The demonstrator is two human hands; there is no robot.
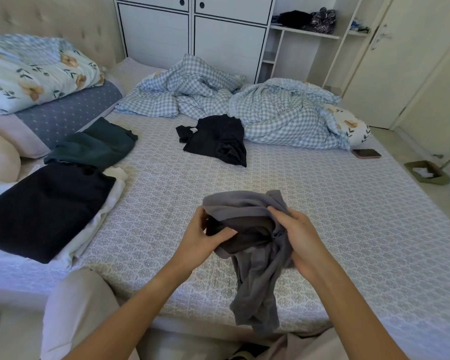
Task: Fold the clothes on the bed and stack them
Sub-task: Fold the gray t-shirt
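Holding a grey garment (pixel 255 245) above the near edge of the bed (pixel 322 216), both hands grip its bunched upper part. The left hand (pixel 203 236) pinches the cloth between thumb and curled fingers on one side, and the right hand (pixel 298 236) has its fingers closed around the folds on the other side. The lower part of the garment hangs down loose toward the person's lap.

To the left, on the bed, lies a stack of folded clothes: a black folded garment (pixel 44 211) on top of white folded cloth (pixel 102 219). Just behind this stack is a dark green folded garment (pixel 96 145), touching it at the corner. Near the middle of the bed, well apart from the hands, a black T-shirt (pixel 216 139) lies crumpled, not yet folded. Behind it a blue checked duvet (pixel 218 97) is heaped across the far side of the bed. A phone (pixel 366 153) lies near the right edge. At the far left are floral pillows (pixel 34 74), and a white wardrobe (pixel 192 35) stands behind the bed.
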